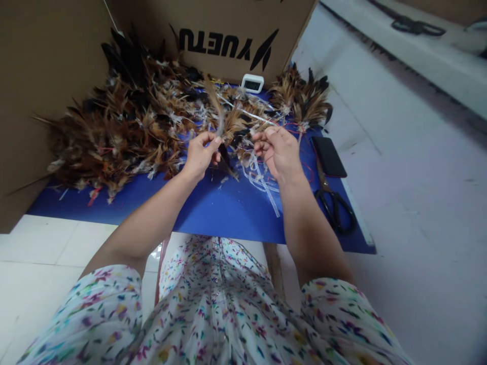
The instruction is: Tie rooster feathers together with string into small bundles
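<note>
My left hand (pixel 203 152) is closed in a pinch on the base of a light brown feather (pixel 216 104), which stands up from the fingertips. To its right, my right hand (pixel 279 149) has thumb and finger pressed together; whatever is between them is too small to make out. Loose brown feathers (pixel 234 124) lie just beyond and between both hands. Under the right fingers, a clear flat ribbon (pixel 266 187) curls over the blue table (pixel 224 208). Thin red thread runs close to that hand.
Heaped brown and black feather bunches (pixel 133 111) cover the table's left and back. Another feather bunch (pixel 300 99) lies at the back right, near a small white digital timer (pixel 252 83). A black phone (pixel 329 156) and scissors (pixel 335 205) lie at right. Cardboard (pixel 228 50) stands behind.
</note>
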### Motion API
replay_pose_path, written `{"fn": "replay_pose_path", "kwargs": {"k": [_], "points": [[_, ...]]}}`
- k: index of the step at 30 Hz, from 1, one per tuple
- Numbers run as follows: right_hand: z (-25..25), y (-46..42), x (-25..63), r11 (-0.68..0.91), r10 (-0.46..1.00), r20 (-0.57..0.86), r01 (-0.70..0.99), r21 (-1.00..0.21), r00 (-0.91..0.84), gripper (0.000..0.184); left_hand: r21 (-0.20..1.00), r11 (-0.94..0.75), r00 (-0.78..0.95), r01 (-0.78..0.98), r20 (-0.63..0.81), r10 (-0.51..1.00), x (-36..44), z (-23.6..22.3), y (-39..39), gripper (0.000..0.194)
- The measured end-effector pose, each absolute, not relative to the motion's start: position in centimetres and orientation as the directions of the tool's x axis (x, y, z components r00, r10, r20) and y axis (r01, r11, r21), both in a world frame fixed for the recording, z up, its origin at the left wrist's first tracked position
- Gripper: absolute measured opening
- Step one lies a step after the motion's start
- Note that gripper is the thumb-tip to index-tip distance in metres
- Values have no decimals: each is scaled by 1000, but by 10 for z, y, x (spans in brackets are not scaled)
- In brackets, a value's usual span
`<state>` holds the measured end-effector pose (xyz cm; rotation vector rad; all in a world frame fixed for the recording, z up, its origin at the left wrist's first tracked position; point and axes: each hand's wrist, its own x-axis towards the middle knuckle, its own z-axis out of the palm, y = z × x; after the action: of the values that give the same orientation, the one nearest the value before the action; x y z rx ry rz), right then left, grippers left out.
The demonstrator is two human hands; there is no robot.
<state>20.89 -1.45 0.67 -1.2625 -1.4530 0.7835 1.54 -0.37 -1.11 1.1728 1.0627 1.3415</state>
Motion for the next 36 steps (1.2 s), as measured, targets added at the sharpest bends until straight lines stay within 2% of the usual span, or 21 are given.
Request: {"fn": "replay_pose_path", "kwargs": {"k": [4,6,10,11,12,15,18,20,22,25,27,31,34,36], "points": [[6,-14,209,247,961,276,382,-891,21,46,981,-156,-34,-114,153,988,14,-12,-3,26],[3,-13,211,241,961,276,384,-891,37,42,979,-170,-39,-115,167,985,14,-12,-2,26],[-5,-13,212,274,954,298,462,-844,-22,14,976,-197,-60,-91,192,980,14,-13,-1,26],[-6,-14,212,314,944,319,522,-793,-82,6,975,-210,-65,-77,205,977,14,-13,-1,27],[-8,-15,212,362,928,341,592,-720,-154,8,972,-225,-70,-62,221,973,14,-14,0,28],[-12,-20,209,469,872,350,784,-406,-341,24,963,-265,-88,-45,261,961,13,-18,3,30],[-14,-23,205,479,858,286,866,-144,-427,27,956,-286,-93,-66,280,956,12,-21,6,32],[-15,-24,203,481,857,237,875,-54,-457,26,952,-294,-89,-79,287,954,11,-21,7,33],[-16,-23,201,477,860,212,879,-15,-463,25,951,-294,-92,-99,285,954,11,-20,6,34],[-19,-21,201,468,865,221,883,-35,-450,25,949,-278,-101,-151,265,959,11,-17,4,34],[-20,-19,203,486,860,237,866,-115,-451,22,946,-269,-108,-180,253,961,11,-15,3,35],[-16,-15,212,500,858,348,772,-392,-379,12,949,-247,-102,-197,231,968,12,-11,1,34],[-11,-13,217,467,868,451,652,-597,-209,5,957,-217,-71,-194,207,976,13,-9,-2,31],[-9,-11,219,435,883,460,528,-730,-91,3,960,-197,-43,-201,192,980,14,-7,-5,29]]}}
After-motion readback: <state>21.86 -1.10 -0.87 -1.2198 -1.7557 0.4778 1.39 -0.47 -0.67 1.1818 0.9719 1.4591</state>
